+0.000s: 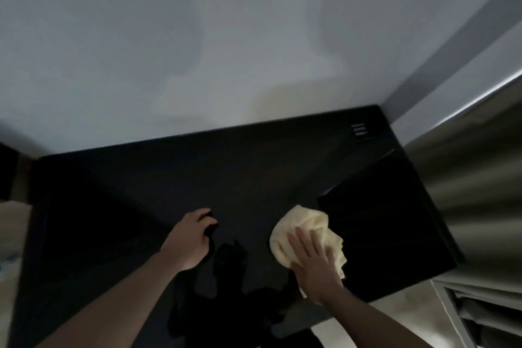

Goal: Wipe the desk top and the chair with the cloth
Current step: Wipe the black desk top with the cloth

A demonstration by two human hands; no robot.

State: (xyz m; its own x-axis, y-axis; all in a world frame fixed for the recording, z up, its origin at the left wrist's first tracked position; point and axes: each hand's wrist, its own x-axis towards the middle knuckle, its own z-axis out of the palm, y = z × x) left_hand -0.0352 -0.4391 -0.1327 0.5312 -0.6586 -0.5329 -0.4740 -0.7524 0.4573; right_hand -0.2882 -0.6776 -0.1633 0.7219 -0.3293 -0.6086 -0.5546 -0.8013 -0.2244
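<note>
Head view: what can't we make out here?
- Chair: cannot be picked out in the head view; the dark glossy desk top swallows shapes.
- Left hand: fingers curl on something black, identity lost in the dark.
- Small white-lined label at the far right corner: too small to read.
- Cloth: near part hidden under the flat right hand.

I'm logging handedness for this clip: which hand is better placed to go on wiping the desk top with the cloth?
The right hand: it lies flat on the pale cloth, pressing it to the black desk top. The left hand rests on the desk, apart from the cloth.
</note>
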